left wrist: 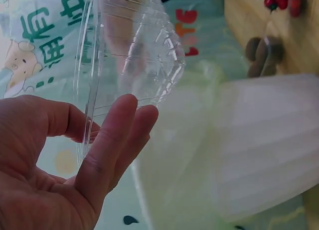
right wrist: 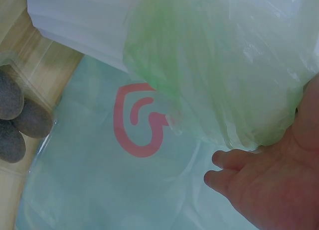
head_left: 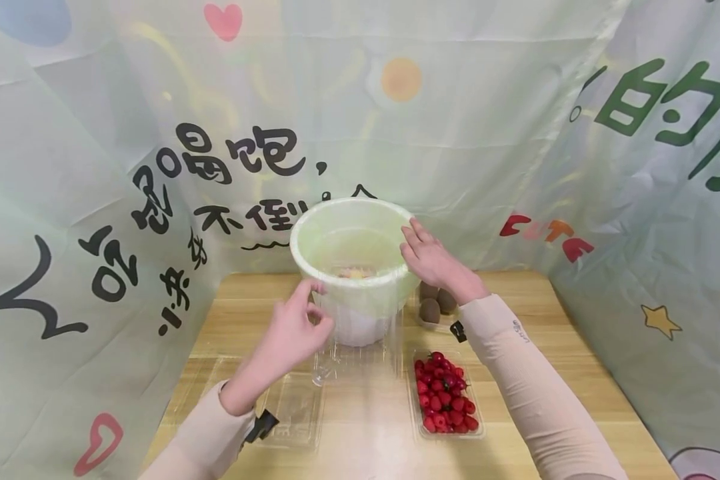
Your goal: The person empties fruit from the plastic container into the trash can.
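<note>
A white bin, lined with a pale green plastic bag, stands upright at the back of the table. My left hand pinches the edge of a clear plastic box between thumb and fingers. In the head view this box overlaps the lower front of the bin. My right hand lies at the bin's right rim, its fingers straight against the bag. Something small and yellowish-pink shows inside the bin, blurred through the liner.
A clear punnet of red berries sits right of centre on the wooden table. Behind it, a clear tray holds several brown kiwis, partly under my right arm. Another clear plastic container lies at the left. Printed cloth walls surround the table.
</note>
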The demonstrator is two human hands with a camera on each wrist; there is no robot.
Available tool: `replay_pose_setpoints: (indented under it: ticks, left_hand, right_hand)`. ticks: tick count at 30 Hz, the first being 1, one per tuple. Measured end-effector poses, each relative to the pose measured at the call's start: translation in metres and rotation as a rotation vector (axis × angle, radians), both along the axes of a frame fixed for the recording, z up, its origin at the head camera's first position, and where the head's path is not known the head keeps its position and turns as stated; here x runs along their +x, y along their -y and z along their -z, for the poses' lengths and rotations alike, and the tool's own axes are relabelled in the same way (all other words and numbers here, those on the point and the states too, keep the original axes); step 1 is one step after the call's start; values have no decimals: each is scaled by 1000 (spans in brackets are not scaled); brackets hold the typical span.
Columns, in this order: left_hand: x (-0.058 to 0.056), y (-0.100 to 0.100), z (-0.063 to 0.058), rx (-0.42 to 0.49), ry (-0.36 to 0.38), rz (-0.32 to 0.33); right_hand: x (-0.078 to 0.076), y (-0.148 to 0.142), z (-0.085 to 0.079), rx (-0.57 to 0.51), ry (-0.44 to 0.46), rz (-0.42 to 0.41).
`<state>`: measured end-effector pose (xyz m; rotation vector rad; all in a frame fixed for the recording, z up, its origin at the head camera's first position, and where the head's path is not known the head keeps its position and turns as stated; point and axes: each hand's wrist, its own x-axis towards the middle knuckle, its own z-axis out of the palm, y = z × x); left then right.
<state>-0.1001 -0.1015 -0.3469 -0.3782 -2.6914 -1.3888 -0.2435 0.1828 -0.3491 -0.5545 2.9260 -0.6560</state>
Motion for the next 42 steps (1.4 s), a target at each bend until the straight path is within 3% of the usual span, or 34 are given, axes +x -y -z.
replay_pose_setpoints:
  ticks: [8,14,20,30,42]
  left_hand:
    - [18,-4,31,31,103,19]
    - [26,-10,66,28,161,99]
    - [28,-16,99,25,181,129]
    - [25,-19,139,39,202,102]
    - [20,-22,173,58,227,28]
  right_hand:
    - [0,0,-1,-1,-7,3]
    - [0,1,-1,1,-4,3]
    - [0,1,-1,8,-2,3]
    - [0,0,-1,7,2,4]
    - [0,1,-1,8,3,8]
